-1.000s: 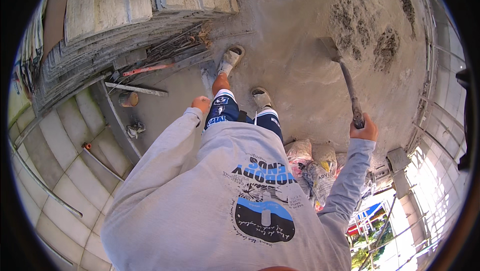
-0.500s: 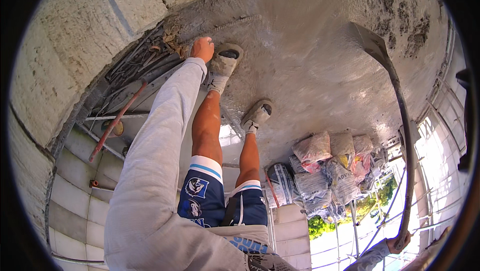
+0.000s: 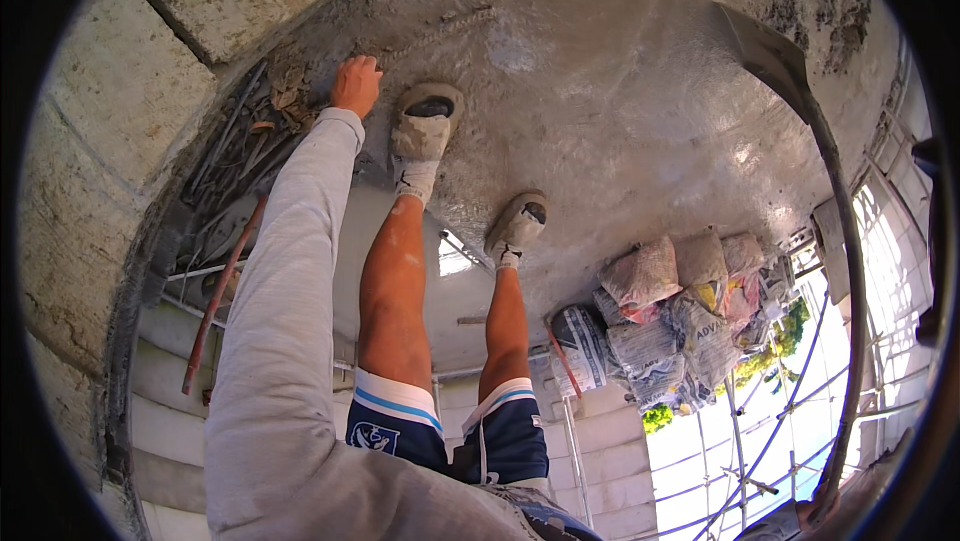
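Observation:
At the lower right edge my right hand is shut on the long dark handle of a shovel. The shovel's wide blade is up at the far right, over wet grey cement. My left arm, in a grey sleeve, reaches forward. Its hand is curled closed, and nothing sticks out of it. Beyond the knuckles a ridged bar lies on the cement; whether the hand touches it, I cannot tell. My two slippers, caked with cement, are right of the left hand.
Concrete blocks form a wall at left, with scrap rods and debris along its foot. A red-brown pipe leans nearby. Filled sacks are piled at right, beside scaffold poles and an open, bright drop.
The view has shifted. My left hand has moved left, away from the left slipper. The right hand has sunk lower toward the edge, still on the shovel handle.

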Tool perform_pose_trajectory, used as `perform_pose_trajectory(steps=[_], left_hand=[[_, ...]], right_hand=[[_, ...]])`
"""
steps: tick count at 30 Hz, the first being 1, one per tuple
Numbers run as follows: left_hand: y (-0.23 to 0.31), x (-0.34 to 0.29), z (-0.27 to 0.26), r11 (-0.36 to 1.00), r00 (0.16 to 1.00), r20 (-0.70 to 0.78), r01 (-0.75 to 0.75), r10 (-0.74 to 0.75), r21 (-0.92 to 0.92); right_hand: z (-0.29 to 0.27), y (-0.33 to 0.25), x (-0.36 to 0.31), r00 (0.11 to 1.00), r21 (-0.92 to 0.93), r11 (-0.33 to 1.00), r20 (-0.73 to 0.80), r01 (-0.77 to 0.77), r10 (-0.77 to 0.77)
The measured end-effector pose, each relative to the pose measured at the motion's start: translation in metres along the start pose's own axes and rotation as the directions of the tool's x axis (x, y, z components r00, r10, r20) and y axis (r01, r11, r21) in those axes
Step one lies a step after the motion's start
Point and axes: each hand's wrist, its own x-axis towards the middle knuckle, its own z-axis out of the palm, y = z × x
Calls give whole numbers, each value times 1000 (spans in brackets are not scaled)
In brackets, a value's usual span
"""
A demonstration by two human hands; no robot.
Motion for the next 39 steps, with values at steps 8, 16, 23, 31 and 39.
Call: perform_pose_trajectory(steps=[8,16,23,31,39], left_hand=[[-16,-118,-84,918,981,43,-162,190,-362],[-95,-279,-113,968,951,239,225,-195,-108],[0,-262,-94,829,792,337,556,-508,-55],[485,-187,-168,254,806,505,441,308,-861],[665,-285,-125,157,630,562,580,536,-799]], right_hand=[[4,31,6,998,59,998,-69,0,4],[54,-54,-29,970,118,968,-127,223,-208],[48,-187,-156,993,358,930,-109,84,-47],[43,-176,-298,915,602,797,299,38,-270],[-7,-80,-459,891,801,396,372,-450,260]])
